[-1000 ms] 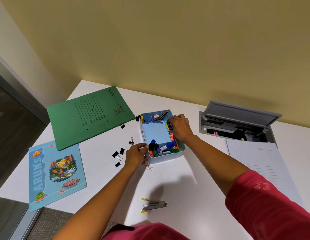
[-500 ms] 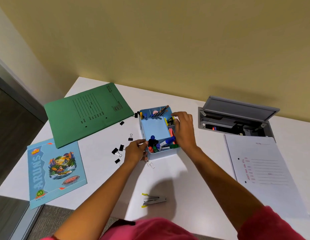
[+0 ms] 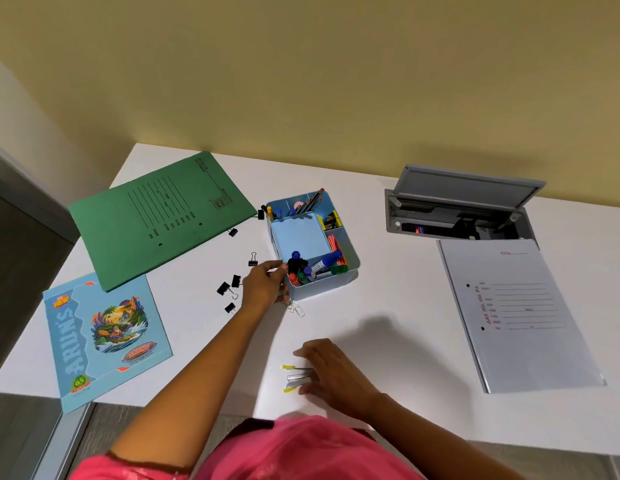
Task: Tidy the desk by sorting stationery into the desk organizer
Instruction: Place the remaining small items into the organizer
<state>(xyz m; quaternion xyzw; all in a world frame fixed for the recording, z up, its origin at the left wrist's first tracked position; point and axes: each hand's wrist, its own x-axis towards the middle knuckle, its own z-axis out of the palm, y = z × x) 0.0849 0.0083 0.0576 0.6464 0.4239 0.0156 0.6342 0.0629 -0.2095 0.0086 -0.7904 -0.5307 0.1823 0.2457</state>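
Now right hand (image 3: 331, 370) left organizer (image 3: 322, 289), seemingly touching stapler (image 3: 296, 377).

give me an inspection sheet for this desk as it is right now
surface: white desk, bare between the items
job's things: desk organizer holding pens and markers; stapler and black binder clips loose on the desk
clutter: green folder, blue notebook, white form sheet, all lying flat
hands: left hand grips the desk organizer's near corner; right hand rests on the stapler, fingers straight
cables: nothing seen on the desk; contents of the open socket box unclear
surroundings: yellow wall behind the desk
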